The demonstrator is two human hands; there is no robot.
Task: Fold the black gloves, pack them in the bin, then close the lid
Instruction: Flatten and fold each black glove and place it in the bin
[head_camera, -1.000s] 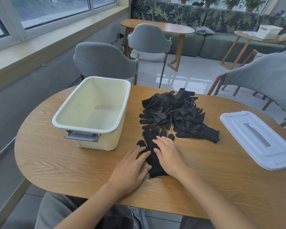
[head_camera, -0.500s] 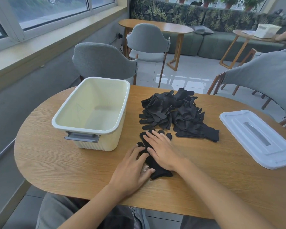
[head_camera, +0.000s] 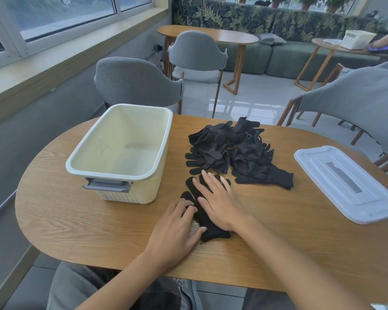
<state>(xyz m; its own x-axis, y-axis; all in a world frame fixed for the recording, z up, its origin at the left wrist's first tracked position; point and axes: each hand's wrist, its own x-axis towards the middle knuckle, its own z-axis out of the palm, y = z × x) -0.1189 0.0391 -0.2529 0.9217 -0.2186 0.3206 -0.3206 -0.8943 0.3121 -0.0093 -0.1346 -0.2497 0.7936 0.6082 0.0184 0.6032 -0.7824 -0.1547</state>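
Black knit glove [head_camera: 207, 224] lies flat on the surface [head_camera: 76, 220], cuff toward the person, fingers pointing at the pile. Right hand [head_camera: 220, 202] presses it with straight, spread fingers, so no grip at all, just a flat palm on top. Left hand [head_camera: 177, 227] sits at the glove's left edge, fingers loosely bent on the fabric, thumb touching the cuff; it looks like contact rather than a pinch.

Glove pile [head_camera: 235, 153] sits just beyond the right fingertips, nearly touching the flattened glove. Bin [head_camera: 119, 173] is to the left with nothing inside it. Lid [head_camera: 345, 182] lies well apart on the right.

Risks, as judgement:
- Knit fabric likely slides on smooth wood; with only palm pressure, the fold could skew or spring back open.
- A forward sweep could snag the pile and drag a second glove in.
- A loose fold may open on the lift into the bin.
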